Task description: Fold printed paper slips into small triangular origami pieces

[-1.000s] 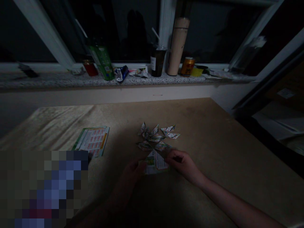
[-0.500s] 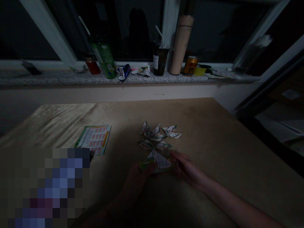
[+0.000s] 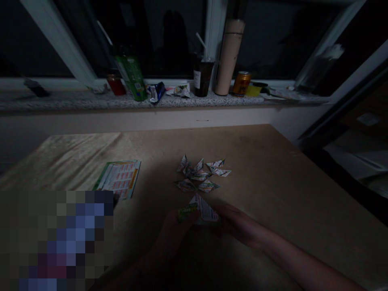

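Observation:
A sheet of printed paper (image 3: 207, 210), folded to a point at the top, is held low over the near part of the table. My left hand (image 3: 177, 228) grips its left side, the thumb lying across the green printed part. At the right edge of the paper, my right hand (image 3: 239, 224) has its fingers closed around the border, partly in shadow. Just beyond the hands lie several small folded paper pieces (image 3: 207, 186) with pointed ends, grouped on the table. Dim light hides the fingertips beneath the paper.
A stack of printed sheets (image 3: 121, 178) lies on the table (image 3: 257, 161) at the left. Along the windowsill (image 3: 178, 102) stand a green bottle (image 3: 133, 76), a dark cup (image 3: 203, 79), a tall pink flask (image 3: 229, 58) and an orange can (image 3: 241, 83). A blurred-out patch covers the lower left.
My right hand has moved in from just beside the paper and now grips its right edge. The left hand keeps its hold, and the paper has shifted very little.

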Available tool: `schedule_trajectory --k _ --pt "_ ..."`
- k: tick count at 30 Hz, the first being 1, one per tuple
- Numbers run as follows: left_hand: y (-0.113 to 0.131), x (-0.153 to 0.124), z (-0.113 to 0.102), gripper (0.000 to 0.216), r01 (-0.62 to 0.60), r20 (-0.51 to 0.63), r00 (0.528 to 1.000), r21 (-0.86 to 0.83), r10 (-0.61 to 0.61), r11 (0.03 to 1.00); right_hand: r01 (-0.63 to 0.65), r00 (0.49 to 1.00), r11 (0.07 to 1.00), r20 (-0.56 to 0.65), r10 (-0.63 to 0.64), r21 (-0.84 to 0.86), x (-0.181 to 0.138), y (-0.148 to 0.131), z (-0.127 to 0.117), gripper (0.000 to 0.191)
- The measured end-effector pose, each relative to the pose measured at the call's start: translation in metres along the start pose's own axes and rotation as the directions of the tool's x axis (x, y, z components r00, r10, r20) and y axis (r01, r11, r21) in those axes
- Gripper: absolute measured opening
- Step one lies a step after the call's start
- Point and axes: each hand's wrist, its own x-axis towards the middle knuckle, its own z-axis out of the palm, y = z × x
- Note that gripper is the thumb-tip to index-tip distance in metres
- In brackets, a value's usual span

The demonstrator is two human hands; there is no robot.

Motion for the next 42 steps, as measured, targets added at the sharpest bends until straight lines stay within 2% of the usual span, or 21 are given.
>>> schedule_trajectory --k 5,9,12,15,17,19,21,23,27,29,35,42 --pt "0.004 -0.003 0.001 0.036 0.008 -0.014 1.0 0.018 -0.008 1.0 0.069 0.997 0.972 0.061 -0.057 -0.223 0.0 0.002 -0.005 0.036" --pt "0.006 -0.002 0.0 0.036 0.04 -0.007 0.999 0.019 -0.039 0.999 0.139 0.99 0.895 0.066 -0.122 -0.425 0.001 -0.001 -0.008 0.042" --pt "0.008 -0.002 0.0 0.036 0.034 -0.003 0.999 0.026 -0.033 0.999 0.19 0.979 0.789 0.048 -0.2 -0.585 0.0 -0.004 -0.007 0.043" --pt "0.009 -0.003 0.0 0.035 0.046 -0.031 0.999 0.046 -0.044 0.998 0.247 0.955 0.629 0.076 -0.286 -0.737 0.0 -0.006 -0.005 0.038" --pt "0.008 -0.003 0.0 0.034 0.065 -0.06 0.996 0.069 -0.061 0.995 0.285 0.934 0.525 0.109 -0.339 -0.802 0.0 -0.007 -0.005 0.035" --pt "0.005 -0.003 0.0 0.035 0.072 -0.091 0.994 0.094 -0.063 0.993 0.315 0.92 0.468 0.144 -0.365 -0.826 0.0 -0.008 -0.005 0.034" --pt "0.003 -0.003 -0.001 0.037 0.048 -0.065 0.997 0.11 -0.041 0.993 0.325 0.922 0.481 0.16 -0.352 -0.814 0.0 -0.007 -0.006 0.035" --pt "0.003 -0.004 -0.001 0.037 0.031 -0.012 0.999 0.121 -0.029 0.992 0.308 0.941 0.54 0.168 -0.294 -0.783 0.0 -0.007 -0.008 0.036" --pt "0.008 -0.006 0.0 0.03 0.04 -0.016 0.999 0.147 -0.038 0.988 0.239 0.971 0.635 0.184 -0.153 -0.735 -0.002 -0.009 -0.009 0.038" --pt "0.009 -0.006 0.0 0.028 0.017 0.017 1.0 0.145 -0.019 0.989 0.212 0.977 0.665 0.181 -0.116 -0.717 -0.003 -0.01 -0.008 0.039" --pt "0.01 -0.006 0.0 0.029 -0.019 0.047 0.999 0.138 0.013 0.99 0.235 0.97 0.704 0.21 -0.123 -0.67 -0.003 -0.01 -0.008 0.043" --pt "0.011 -0.005 0.001 0.033 0.015 0.029 0.999 0.13 -0.019 0.991 0.225 0.97 0.727 0.081 -0.228 -0.648 0.006 -0.001 -0.007 0.05"
